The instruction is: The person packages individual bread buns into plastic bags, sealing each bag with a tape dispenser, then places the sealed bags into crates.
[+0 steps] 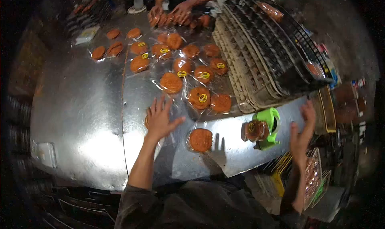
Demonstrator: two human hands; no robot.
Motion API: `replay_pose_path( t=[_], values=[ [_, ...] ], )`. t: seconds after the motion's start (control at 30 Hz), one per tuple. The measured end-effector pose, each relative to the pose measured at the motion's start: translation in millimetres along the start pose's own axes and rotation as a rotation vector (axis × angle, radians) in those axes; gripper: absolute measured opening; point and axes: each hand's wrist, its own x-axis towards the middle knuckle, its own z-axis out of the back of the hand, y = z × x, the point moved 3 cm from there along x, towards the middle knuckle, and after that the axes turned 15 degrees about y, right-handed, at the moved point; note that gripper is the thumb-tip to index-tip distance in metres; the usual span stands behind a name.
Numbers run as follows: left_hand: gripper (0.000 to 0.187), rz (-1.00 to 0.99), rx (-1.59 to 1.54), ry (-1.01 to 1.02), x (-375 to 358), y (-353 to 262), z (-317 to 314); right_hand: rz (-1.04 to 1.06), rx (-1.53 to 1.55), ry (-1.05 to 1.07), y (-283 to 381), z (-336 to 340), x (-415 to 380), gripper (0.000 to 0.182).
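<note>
Head view looks down on a shiny sheet-metal tabletop strewn with round orange patties sealed in clear plastic wrappers, many bearing a small yellow sticker. The left hand is spread wide, fingers fanned, palm down over the near edge of one wrapped patty, of which only a sliver shows beneath it; whether the palm presses it I cannot tell. Just beside it to the right lies a lone wrapped patty without a sticker. The right hand is raised edge-on at the tabletop's right end, open and empty, near a green label dispenser with another wrapped patty leaning against it. Stacked woven trays line the right side. At the far end another person's hands gather patties. To handle the near wrapper cleanly, I judge a flat palm and a light slide suit best, since the film looks slippery and creases easily.
</note>
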Motion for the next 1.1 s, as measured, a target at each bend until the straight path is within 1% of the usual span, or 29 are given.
replay_pose_path(
  t=[0.03, 0.07, 0.13, 0.17, 0.2, 0.23, 0.27, 0.3, 0.33, 0.37, 0.4, 0.43, 0.47, 0.5, 0.53, 0.6, 0.63, 0.67, 0.7, 0.73, 0.8, 0.83, 0.87, 0.9, 0.93, 0.97, 1.0, 1.03, 1.1],
  values=[
    [0.075, -0.034, 0.15, 0.017, -18, -4, -21, -0.007, 0.01, 0.079, 2, -11, -14, 0.052],
    [0.076, -0.064, 0.295, 0.03, -35, -8, -35, -0.015, 0.18, 0.054, 4, -26, -28, 0.053],
    [0.08, 0.041, 0.341, 0.068, -59, -7, -27, -0.107, 0.548, 0.068, 17, -45, -47, 0.058],
    [0.072, 0.191, 0.287, -0.017, -69, 1, -22, -0.194, 0.748, 0.11, 22, -51, -55, 0.062],
    [0.068, 0.233, 0.282, -0.176, -76, 28, -15, -0.086, 0.476, 0.16, 24, -54, -61, 0.061],
    [0.066, 0.566, 0.311, -0.231, -92, 56, -15, 0.025, 0.203, 0.204, 25, -60, -64, 0.059],
    [0.064, 0.819, 0.389, -0.26, -105, 75, -4, 0.031, 0.391, 0.224, 28, -69, -69, 0.058],
    [0.052, 0.966, 0.337, -0.415, -123, 110, 0, 0.035, 0.583, 0.251, 34, -78, -76, 0.058],
    [0.05, 1.019, 0.262, -0.429, -142, 120, 13, 0.057, 0.641, 0.288, 39, -85, -83, 0.057],
    [0.044, 1.079, 0.283, -0.405, -146, 97, 29, 0.082, 0.695, 0.32, 41, -91, -87, 0.057],
    [0.041, 0.957, 0.169, -0.417, -151, 102, 25, 0.155, 0.724, 0.318, 43, -94, -87, 0.057],
    [0.038, 0.752, -0.049, -0.427, -145, 114, 9, 0.131, 0.789, 0.416, 44, -91, -89, 0.059],
    [0.035, 0.559, -0.288, -0.416, -138, 127, -7, 0.164, 0.778, 0.424, 41, -93, -89, 0.062],
    [0.031, 0.275, -0.618, -0.393, -126, 130, -25, 0.197, 0.77, 0.439, 37, -96, -88, 0.065],
    [0.029, 0.293, -0.906, -0.34, -107, 57, -30, 0.252, 0.703, 0.405, 35, -88, -86, 0.067],
    [0.032, 0.175, -1.047, 0.063, -69, -95, -29, 0.377, 0.563, 0.327, 28, -68, -69, 0.072],
    [0.044, 0.009, -1.032, 0.255, -57, -169, -23, 0.417, 0.583, 0.28, 19, -62, -61, 0.074],
    [0.054, -0.01, -1.34, 0.424, -55, -222, -20, 0.455, 0.603, 0.231, 10, -56, -53, 0.076],
    [0.065, -0.037, -1.645, 0.595, -53, -261, -21, 0.492, 0.621, 0.179, 2, -49, -49, 0.079],
    [0.069, -0.053, -1.727, 0.562, -45, -280, -24, 0.341, 0.771, 0.308, -11, -40, -48, 0.078],
    [0.078, -0.089, -1.884, 0.502, -30, -311, -34, 0.093, 1.091, 0.172, -36, -35, -46, 0.075],
    [0.077, -0.039, -1.765, 0.352, -23, -324, -46, -0.048, 1.243, 0.099, -48, -36, -48, 0.073],
    [0.076, 0.002, -1.639, 0.21, -14, -336, -62, -0.025, 1.146, -0.009, -62, -50, -50, 0.06],
    [0.075, 0.038, -1.506, 0.076, -3, -345, -77, -0.04, 1.144, -0.025, -73, -62, -50, 0.055],
    [0.071, 0.004, -1.445, -0.008, 11, -351, -97, -0.062, 1.143, -0.035, -82, -72, -54, 0.051],
    [0.059, 0.066, -1.226, -0.191, 12, -371, -101, -0.087, 1.143, -0.04, -89, -71, -60, 0.047],
    [0.051, -0.027, -1.157, -0.261, 16, -379, -113, -0.078, 1.145, -0.073, -97, -61, -68, 0.033],
    [0.044, -0.123, -1.085, -0.333, 20, -386, -122, -0.044, 1.074, -0.095, -109, -53, -74, 0.029],
    [0.04, -0.281, -0.75, -0.397, 13, -428, -116, 0.03, 0.927, -0.127, -134, -33, -80, 0.022]
  ],
)
